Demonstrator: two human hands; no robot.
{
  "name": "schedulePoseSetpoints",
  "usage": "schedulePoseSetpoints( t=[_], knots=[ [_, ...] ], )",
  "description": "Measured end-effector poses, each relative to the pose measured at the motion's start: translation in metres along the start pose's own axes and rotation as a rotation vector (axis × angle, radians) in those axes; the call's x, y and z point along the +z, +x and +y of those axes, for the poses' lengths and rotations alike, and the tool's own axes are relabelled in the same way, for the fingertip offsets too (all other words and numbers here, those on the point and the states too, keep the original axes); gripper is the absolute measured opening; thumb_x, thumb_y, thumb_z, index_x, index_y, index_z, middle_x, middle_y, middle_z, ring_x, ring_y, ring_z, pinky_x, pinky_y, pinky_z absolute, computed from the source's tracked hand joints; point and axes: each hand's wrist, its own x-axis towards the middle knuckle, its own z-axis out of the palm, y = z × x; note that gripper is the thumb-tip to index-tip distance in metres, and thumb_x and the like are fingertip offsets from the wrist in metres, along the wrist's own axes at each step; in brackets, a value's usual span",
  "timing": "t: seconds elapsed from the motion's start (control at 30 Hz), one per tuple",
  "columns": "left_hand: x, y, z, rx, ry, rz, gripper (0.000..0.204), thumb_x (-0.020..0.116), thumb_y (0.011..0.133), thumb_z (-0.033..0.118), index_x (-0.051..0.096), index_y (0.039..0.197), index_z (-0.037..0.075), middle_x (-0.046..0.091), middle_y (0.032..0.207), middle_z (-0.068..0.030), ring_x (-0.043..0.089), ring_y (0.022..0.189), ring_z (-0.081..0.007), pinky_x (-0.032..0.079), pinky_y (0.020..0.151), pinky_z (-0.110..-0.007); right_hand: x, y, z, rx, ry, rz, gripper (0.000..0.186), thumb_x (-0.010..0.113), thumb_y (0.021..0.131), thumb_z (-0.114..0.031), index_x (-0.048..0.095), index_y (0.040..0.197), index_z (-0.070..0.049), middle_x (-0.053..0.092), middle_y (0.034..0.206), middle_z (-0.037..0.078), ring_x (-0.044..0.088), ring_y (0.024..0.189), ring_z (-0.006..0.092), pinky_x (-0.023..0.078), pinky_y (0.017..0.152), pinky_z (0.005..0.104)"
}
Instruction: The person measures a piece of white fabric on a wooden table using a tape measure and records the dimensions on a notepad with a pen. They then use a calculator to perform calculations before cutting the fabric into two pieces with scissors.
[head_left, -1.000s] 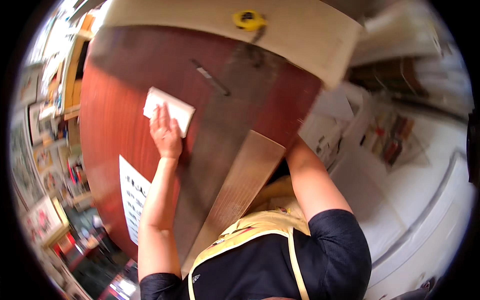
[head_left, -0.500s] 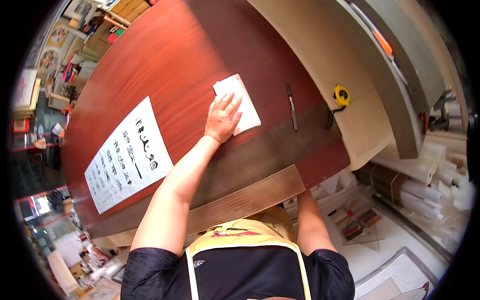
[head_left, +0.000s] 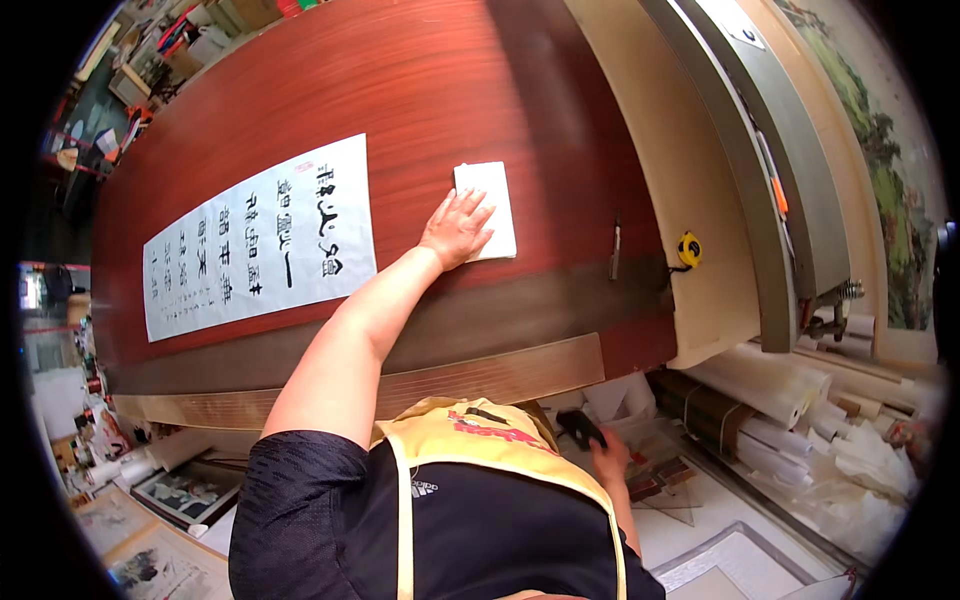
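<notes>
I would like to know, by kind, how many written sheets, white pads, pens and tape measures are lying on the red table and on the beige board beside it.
Written sheet: 1
White pad, under the left hand: 1
Pen: 1
Tape measure, yellow: 1
Total: 4

A large red-brown table [head_left: 430, 80] fills the middle of the room, brightly lit on its left and darker in a band of shadow toward its right. Past that side runs a grey metal beam [head_left: 815, 220], then a green landscape picture [head_left: 878, 170]. Pale rolls [head_left: 770, 385] lie nearer; a dark-framed picture [head_left: 190, 492] sits lower left.
</notes>
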Motion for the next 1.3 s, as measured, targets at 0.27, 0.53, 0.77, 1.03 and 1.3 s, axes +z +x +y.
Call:
schedulePoseSetpoints(
  t=[0.27,0.53,0.77,1.03,1.3],
  knots=[
    [-0.012,-0.042,-0.007,-0.127,-0.017,0.065,0.055,0.055,0.096,0.044,0.047,0.144,0.019,0.034,0.158,-0.0068,0.025,0.149,-0.0267,0.019,0.123,-0.046,-0.106,0.075,-0.164,-0.272,0.766,-0.142,0.034,0.066,0.079,0.005,0.068,0.113,0.001,0.067,0.103,0.003,0.061,0.092,0.0122,0.050,0.083,0.0274],
    [-0.012,-0.039,-0.009,-0.127,-0.036,0.075,0.054,0.056,0.095,0.042,0.047,0.144,0.022,0.035,0.158,-0.0041,0.026,0.149,-0.0250,0.017,0.123,-0.046,-0.032,0.280,-0.316,-1.073,-0.184,0.510,0.039,0.065,0.081,0.003,0.075,0.112,-0.019,0.070,0.118,0.007,0.065,0.112,0.0279,0.053,0.096,0.0385],
    [-0.010,-0.040,-0.011,-0.128,-0.051,0.070,0.055,0.059,0.092,0.041,0.049,0.142,0.020,0.037,0.156,-0.0065,0.028,0.148,-0.0258,0.018,0.122,-0.046,-0.009,0.319,-0.282,-0.986,-0.322,0.338,0.053,0.053,0.080,0.012,0.066,0.124,-0.015,0.060,0.136,0.009,0.054,0.129,0.0309,0.042,0.113,0.0440],
    [-0.011,-0.038,-0.010,-0.132,0.015,0.042,0.056,0.056,0.093,0.044,0.047,0.144,0.022,0.036,0.157,-0.0039,0.026,0.149,-0.0235,0.016,0.123,-0.045,-0.005,0.335,-0.296,-0.711,-0.278,0.506,0.051,0.068,0.082,-0.015,0.058,0.132,-0.019,0.048,0.145,0.016,0.047,0.130,0.0380,0.041,0.106,0.0476],
    [-0.014,-0.038,-0.009,-0.127,-0.014,0.070,0.055,0.059,0.092,0.038,0.048,0.142,0.019,0.038,0.155,-0.0063,0.029,0.147,-0.0257,0.019,0.122,-0.045,-0.004,0.339,-0.307,-0.554,-0.257,0.317,0.087,0.079,0.074,-0.053,0.045,0.143,-0.013,0.036,0.151,0.027,0.043,0.132,0.0445,0.039,0.108,0.0521]
  ],
)
